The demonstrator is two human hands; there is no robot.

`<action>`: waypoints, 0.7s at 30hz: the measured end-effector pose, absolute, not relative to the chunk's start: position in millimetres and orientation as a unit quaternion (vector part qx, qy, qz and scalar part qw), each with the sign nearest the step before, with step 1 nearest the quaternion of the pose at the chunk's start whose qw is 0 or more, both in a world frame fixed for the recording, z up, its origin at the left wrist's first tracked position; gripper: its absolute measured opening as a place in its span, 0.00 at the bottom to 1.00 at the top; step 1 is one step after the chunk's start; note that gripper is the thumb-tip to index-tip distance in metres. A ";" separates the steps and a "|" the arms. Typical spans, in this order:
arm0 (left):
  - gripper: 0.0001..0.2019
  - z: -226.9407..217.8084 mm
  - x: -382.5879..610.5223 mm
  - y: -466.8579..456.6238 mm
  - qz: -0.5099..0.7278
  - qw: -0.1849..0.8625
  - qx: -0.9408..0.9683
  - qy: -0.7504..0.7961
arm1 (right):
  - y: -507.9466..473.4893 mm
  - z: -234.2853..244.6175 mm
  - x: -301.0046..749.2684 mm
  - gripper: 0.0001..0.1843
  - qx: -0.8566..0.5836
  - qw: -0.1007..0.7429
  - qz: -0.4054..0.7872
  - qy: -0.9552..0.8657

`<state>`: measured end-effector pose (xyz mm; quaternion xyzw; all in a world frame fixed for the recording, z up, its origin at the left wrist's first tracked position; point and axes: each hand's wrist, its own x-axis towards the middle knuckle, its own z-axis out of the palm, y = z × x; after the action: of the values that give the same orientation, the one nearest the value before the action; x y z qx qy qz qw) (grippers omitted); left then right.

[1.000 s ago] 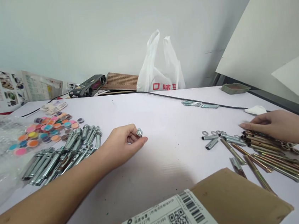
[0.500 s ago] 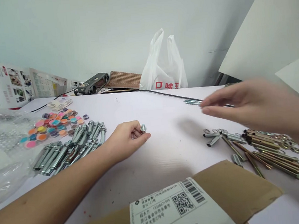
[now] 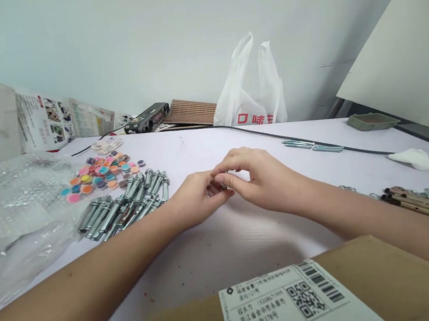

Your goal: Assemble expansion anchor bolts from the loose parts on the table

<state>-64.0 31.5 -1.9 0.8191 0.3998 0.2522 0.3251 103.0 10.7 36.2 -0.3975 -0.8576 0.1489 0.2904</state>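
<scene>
My left hand point(image 3: 193, 198) rests on the white table point(image 3: 223, 241), its fingers curled round a small silver bolt point(image 3: 222, 185) that barely shows between the two hands. My right hand point(image 3: 257, 179) has come against it, fingertips pinched onto the same bolt from the right. A pile of silver anchor bolts point(image 3: 127, 206) lies just left of my left wrist. Brass-coloured rods and washers point(image 3: 421, 201) lie behind my right forearm at the right.
Coloured round discs point(image 3: 99, 175) lie behind the bolt pile, bubble wrap point(image 3: 16, 212) at far left. A cardboard box with a printed label point(image 3: 294, 305) sits at the near edge. A white plastic bag point(image 3: 252, 100), black cable point(image 3: 312, 142), loose silver sleeves point(image 3: 308, 145) and a green tray point(image 3: 373, 121) lie further back.
My right hand left the brass rods at the right, swept left across the table and now meets my left hand at the bolt. The view has shifted right.
</scene>
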 end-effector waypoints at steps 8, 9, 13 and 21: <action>0.15 -5.2 -67.2 34.2 0.218 0.301 0.834 0.407 | 9.6 20.2 111.2 0.07 -0.424 0.331 0.200 -0.819; 0.16 -6.0 -67.6 34.6 0.215 0.293 0.835 0.413 | 9.4 18.9 111.5 0.07 -0.427 0.337 0.193 -0.817; 0.16 -7.1 -68.3 35.8 0.212 0.292 0.835 0.416 | 10.1 15.7 113.2 0.10 -0.423 0.343 0.153 -0.824; 0.10 -6.4 -69.7 35.4 0.224 0.308 0.828 0.413 | 11.6 14.8 114.1 0.18 -0.421 0.345 0.124 -0.830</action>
<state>-69.7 35.4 -6.4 0.8278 0.4125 0.2235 0.3076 114.1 11.6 14.8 -0.4206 -0.8297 0.1245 0.3453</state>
